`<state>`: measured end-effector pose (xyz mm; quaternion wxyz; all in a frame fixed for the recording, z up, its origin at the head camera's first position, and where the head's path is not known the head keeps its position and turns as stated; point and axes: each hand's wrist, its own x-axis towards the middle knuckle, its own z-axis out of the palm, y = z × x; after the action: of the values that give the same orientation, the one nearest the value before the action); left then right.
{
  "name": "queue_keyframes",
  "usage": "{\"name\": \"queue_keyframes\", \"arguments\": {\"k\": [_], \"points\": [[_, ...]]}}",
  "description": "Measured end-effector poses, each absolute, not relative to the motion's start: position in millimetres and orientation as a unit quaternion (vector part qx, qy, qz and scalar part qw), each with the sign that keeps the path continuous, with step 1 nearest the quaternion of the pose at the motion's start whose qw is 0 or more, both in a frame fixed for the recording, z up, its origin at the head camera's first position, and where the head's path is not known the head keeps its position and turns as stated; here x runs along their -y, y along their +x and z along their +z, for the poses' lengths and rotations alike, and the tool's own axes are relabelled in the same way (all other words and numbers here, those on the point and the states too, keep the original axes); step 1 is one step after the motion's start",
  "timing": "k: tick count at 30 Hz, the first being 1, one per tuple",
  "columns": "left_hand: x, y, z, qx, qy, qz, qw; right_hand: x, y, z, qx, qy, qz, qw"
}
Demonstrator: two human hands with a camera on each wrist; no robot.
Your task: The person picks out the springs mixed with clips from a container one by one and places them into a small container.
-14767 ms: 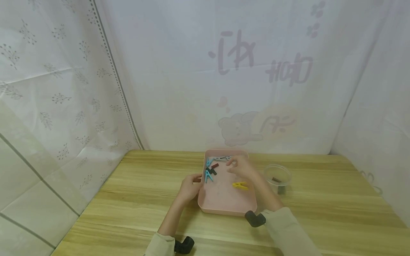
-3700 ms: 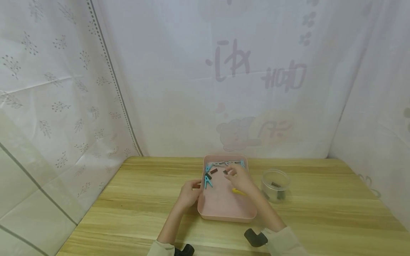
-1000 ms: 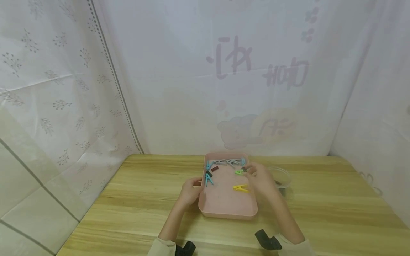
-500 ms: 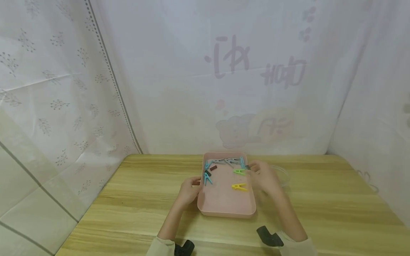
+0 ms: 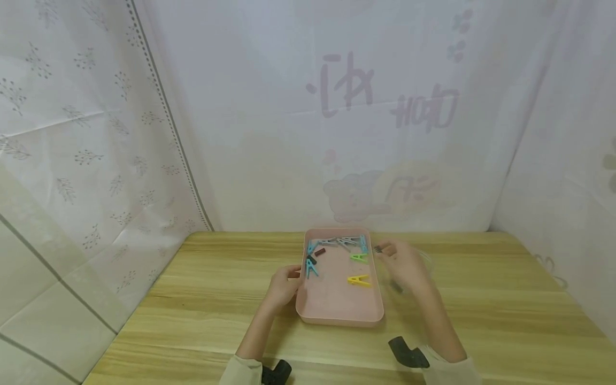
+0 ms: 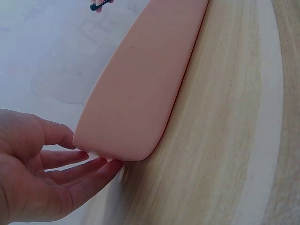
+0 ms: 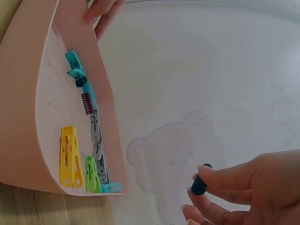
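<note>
Currently, scene: a person is sitting at a wooden worktop (image 5: 216,299) with a pink tray (image 5: 337,313) of clothes pegs.
Right hand: the right hand (image 5: 406,264) is pinching a small dark peg (image 7: 200,180) between thumb and fingertips, holding it in the air just past the tray's right rim.
Left hand: the left hand (image 5: 284,286) is resting relaxed fingers against the tray's left wall, steadying it.
Tray contents: yellow peg (image 5: 359,280), green peg (image 5: 358,258), blue and grey pegs are lying along the far end.
Doing it well: keeping the pinch firm and the tray braced seems wise.
Writing: faint mirrored characters are showing through the curtain (image 5: 385,101), unreadable.
</note>
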<state>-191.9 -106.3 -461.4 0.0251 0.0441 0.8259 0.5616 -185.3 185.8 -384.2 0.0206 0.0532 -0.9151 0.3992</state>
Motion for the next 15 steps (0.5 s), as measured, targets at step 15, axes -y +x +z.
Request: {"name": "queue_keyframes", "arguments": {"k": [15], "points": [[107, -193, -463, -0.827, 0.039, 0.561, 0.032, -200, -186, -385, 0.92, 0.05, 0.387, 0.032]]}}
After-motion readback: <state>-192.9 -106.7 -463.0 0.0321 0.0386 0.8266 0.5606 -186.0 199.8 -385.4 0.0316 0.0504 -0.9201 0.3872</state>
